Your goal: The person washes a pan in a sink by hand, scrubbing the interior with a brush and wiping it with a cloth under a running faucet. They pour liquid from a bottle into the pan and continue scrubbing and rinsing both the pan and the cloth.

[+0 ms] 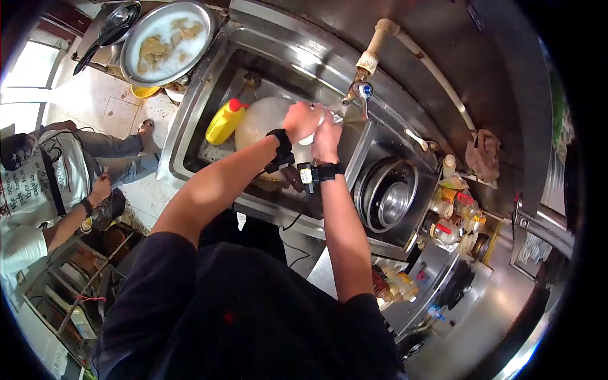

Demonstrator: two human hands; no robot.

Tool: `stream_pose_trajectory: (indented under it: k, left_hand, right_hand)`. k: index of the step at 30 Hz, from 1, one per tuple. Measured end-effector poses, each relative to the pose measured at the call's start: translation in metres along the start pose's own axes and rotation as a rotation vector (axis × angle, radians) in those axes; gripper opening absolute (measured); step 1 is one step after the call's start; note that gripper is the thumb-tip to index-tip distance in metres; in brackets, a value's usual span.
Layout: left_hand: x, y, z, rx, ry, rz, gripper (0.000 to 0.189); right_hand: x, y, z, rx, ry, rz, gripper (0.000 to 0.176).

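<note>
My left hand (303, 120) and my right hand (327, 138) are close together over the left basin of a steel sink (190, 142), just left of the tap (358, 88). Both have their fingers closed around a small white and clear thing (308, 139), mostly hidden by the hands, so its kind does not show. Under my left hand a large, pale round vessel (256, 123) sits in the basin. Leaning by its left side is a yellow bottle (221, 125) with a red cap. A dark brown object (292, 178) shows beneath my wrists.
In the right basin sit nested metal pans (394, 206). Bottles and jars (446, 231) crowd the right side. A round metal tray (179, 69) with soapy water and pale cloth-like pieces stands upper left. Another person (63, 171) is at the left.
</note>
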State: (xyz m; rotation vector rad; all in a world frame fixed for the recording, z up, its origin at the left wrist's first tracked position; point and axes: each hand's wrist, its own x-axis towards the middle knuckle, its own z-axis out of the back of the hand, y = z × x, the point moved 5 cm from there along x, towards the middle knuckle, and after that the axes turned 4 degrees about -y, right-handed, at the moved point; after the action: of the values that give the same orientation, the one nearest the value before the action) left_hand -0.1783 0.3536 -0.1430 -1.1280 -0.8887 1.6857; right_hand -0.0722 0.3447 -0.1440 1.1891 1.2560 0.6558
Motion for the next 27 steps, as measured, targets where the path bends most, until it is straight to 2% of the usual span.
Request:
stream_pose_trajectory:
  k: [4, 7, 9, 10, 11, 12, 13, 14, 15, 16, 17, 19, 20, 21, 23, 24, 26, 27]
  left_hand:
    - [0.008, -0.005, -0.001, 0.041, -0.012, 0.011, 0.046]
    - [0.011, -0.014, -0.007, -0.037, 0.072, -0.098, 0.046]
    - [0.007, -0.012, -0.011, -0.276, 0.116, -0.007, 0.051]
    - [0.007, -0.014, -0.012, -0.276, 0.118, -0.008, 0.051]
    - [0.009, -0.014, -0.01, 0.019, 0.062, -0.009, 0.054]
    - [0.01, -0.013, -0.007, 0.315, 0.004, -0.007, 0.058]
    - [0.009, -0.011, -0.004, 0.317, 0.004, -0.006, 0.058]
    - [0.012, 0.002, -0.008, 0.043, 0.155, 0.147, 0.059]
    - [0.005, -0.001, -0.003, -0.231, 0.305, 0.295, 0.061]
    - [-0.008, -0.01, 0.0, -0.472, 0.416, 0.349, 0.063]
    - [-0.013, -0.013, 0.004, -0.467, 0.417, 0.349, 0.063]
    - [-0.019, -0.023, 0.006, -0.664, 0.465, 0.389, 0.059]
    - [-0.017, -0.019, 0.002, -0.606, 0.321, 0.458, 0.056]
    - [-0.01, -0.009, -0.007, -0.606, 0.324, 0.456, 0.056]
    - [0.007, 0.009, -0.019, -0.423, 0.212, 0.312, 0.051]
    - [0.012, 0.016, -0.026, -0.424, 0.213, 0.311, 0.051]
    - [0.019, 0.018, -0.031, -0.4, 0.141, 0.083, 0.047]
    - [0.014, 0.007, -0.023, -0.4, 0.147, 0.09, 0.047]
  right_hand:
    - [0.003, 0.007, 0.002, 0.065, -0.002, 0.068, 0.029]
    - [0.017, 0.003, 0.011, 0.104, 0.089, 0.006, 0.031]
    - [0.014, -0.002, 0.006, 0.376, 0.16, -0.402, 0.035]
    - [0.009, 0.004, 0.007, 0.363, 0.229, -0.425, 0.04]
    - [0.006, 0.008, 0.007, 0.363, 0.232, -0.423, 0.04]
    - [0.002, 0.011, 0.008, 0.305, 0.2, -0.398, 0.039]
    - [-0.002, 0.014, 0.009, 0.246, 0.167, -0.375, 0.037]
    - [0.004, 0.005, 0.011, 0.248, 0.17, -0.375, 0.037]
    - [0.014, 0.0, 0.017, 0.14, 0.129, -0.146, 0.038]
    - [0.021, -0.003, 0.026, 0.03, 0.083, 0.079, 0.039]
    - [0.018, -0.002, 0.024, 0.034, 0.081, 0.079, 0.039]
    - [0.013, 0.002, 0.018, -0.162, 0.091, 0.11, 0.045]
    - [-0.001, 0.019, 0.008, -0.279, 0.123, -0.006, 0.046]
    - [-0.007, 0.025, 0.003, -0.32, 0.091, 0.015, 0.048]
    - [-0.009, 0.033, 0.003, -0.578, 0.048, 0.022, 0.05]
    - [-0.006, 0.031, 0.003, -0.579, 0.048, 0.024, 0.05]
    - [-0.001, 0.032, 0.0, -0.64, 0.051, 0.181, 0.052]
    - [0.002, 0.029, -0.001, -0.643, 0.048, 0.173, 0.052]
